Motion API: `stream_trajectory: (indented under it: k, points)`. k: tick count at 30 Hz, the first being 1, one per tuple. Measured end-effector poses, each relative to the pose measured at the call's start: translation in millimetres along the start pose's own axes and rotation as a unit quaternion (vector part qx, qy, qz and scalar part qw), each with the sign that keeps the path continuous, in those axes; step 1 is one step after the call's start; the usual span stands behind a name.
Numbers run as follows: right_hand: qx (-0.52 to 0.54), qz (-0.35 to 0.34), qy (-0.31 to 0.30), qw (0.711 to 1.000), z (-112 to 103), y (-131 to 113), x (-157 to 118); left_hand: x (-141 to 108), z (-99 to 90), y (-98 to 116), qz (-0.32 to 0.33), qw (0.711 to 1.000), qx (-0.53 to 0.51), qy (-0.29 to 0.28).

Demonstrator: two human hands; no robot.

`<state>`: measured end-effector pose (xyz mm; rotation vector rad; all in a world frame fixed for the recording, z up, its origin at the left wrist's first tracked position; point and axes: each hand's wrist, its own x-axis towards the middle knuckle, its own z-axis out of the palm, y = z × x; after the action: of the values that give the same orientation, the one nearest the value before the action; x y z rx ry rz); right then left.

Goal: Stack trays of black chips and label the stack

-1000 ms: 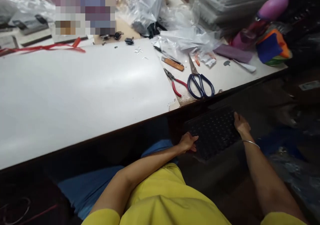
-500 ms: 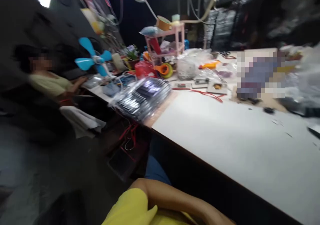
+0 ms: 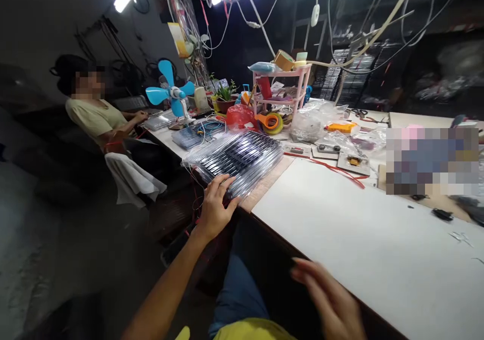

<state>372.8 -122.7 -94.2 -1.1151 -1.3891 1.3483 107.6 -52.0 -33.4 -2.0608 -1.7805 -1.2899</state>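
A stack of clear plastic trays with dark slots lies at the left part of the white table. My left hand rests on the near edge of this stack, its fingers on top and the thumb apart. In front of the table's edge, low in the view, my right hand is blurred by motion. It touches nothing that I can see, and whether it holds anything is unclear.
The white table top spreads to the right. Behind the stack are a blue fan, a red bag, tape rolls and a pink rack. Red ties lie mid-table. A person sits at the left.
My left hand has come into view and onto the tray stack. My right hand now shows below the table edge. The view has shifted, so the table things appear lower and farther right.
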Motion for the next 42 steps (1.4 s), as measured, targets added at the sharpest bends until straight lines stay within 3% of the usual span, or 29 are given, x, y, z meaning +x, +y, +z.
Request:
stream_trajectory:
  k: [1,3,6,9,14,19,26,30,36,42]
  points:
    - [0.079,0.042,-0.042,0.995,23.5,2.0,15.2,1.6,4.1,-9.3,0.024,0.998,0.062,-0.007]
    - [0.248,0.135,-0.11,0.953,70.3,4.7,51.5,4.0,13.7,-24.7,0.042,0.986,0.153,-0.045]
    - [0.383,0.19,-0.133,0.894,124.1,4.6,99.1,5.9,25.2,-40.8,0.036,0.974,0.213,-0.068]
    - [0.443,0.18,-0.135,0.868,152.7,3.5,115.7,7.7,29.8,-50.3,0.045,0.977,0.205,-0.048]
    - [0.503,0.166,-0.118,0.84,168.8,-2.5,105.6,17.6,25.3,-54.1,0.056,0.98,0.186,-0.045]
    - [0.539,0.149,-0.117,0.821,171.3,-23.3,119.3,37.0,12.9,-61.2,0.037,0.989,0.128,-0.061]
    - [0.503,0.143,-0.06,0.85,164.2,-32.8,140.9,40.7,17.0,-67.4,0.057,0.99,0.115,-0.051]
    - [0.47,0.118,-0.029,0.874,144.3,-44.6,121.3,37.2,22.2,-67.6,0.044,0.992,0.116,-0.028]
    - [0.364,0.062,0.002,0.929,92.8,-69.7,74.6,27.0,26.8,-71.5,0.028,0.994,0.109,-0.018]
    - [0.341,0.101,0.05,0.933,45.4,-59.5,28.7,13.1,36.6,-68.5,0.027,0.993,0.116,-0.014]
